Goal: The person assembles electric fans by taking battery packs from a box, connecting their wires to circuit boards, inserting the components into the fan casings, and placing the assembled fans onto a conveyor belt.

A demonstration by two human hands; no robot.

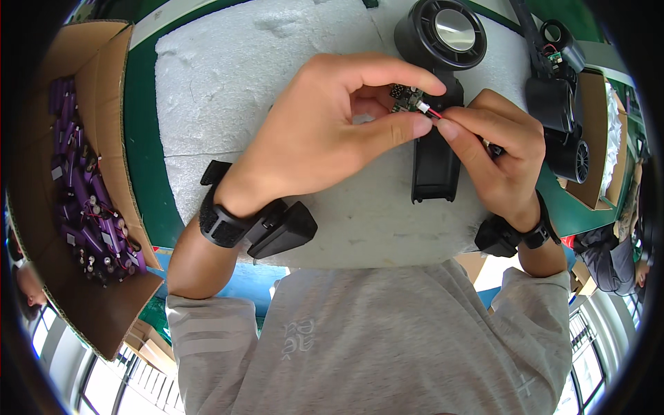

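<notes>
My left hand (315, 128) is closed around a small green circuit board (407, 99), thumb and index finger gripping its edges. A white plug (422, 107) sits at the board's edge; whether it is fully seated I cannot tell. Red and black wires (434, 113) run from the plug into the fingertips of my right hand (501, 138), which pinches them. Beneath both hands lies a black fan-like device with a round, vented head (443, 33) and a long handle (436, 169). My fingers partly hide the board and the upper handle.
White foam sheeting (214, 90) covers part of the green table (149, 159). An open cardboard box (111, 90) at left holds many purple battery cells (90, 194) with wires. More black device parts (551, 104) lie at right, beside a lined carton (591, 152). Another person's dark clothing (609, 256) shows far right.
</notes>
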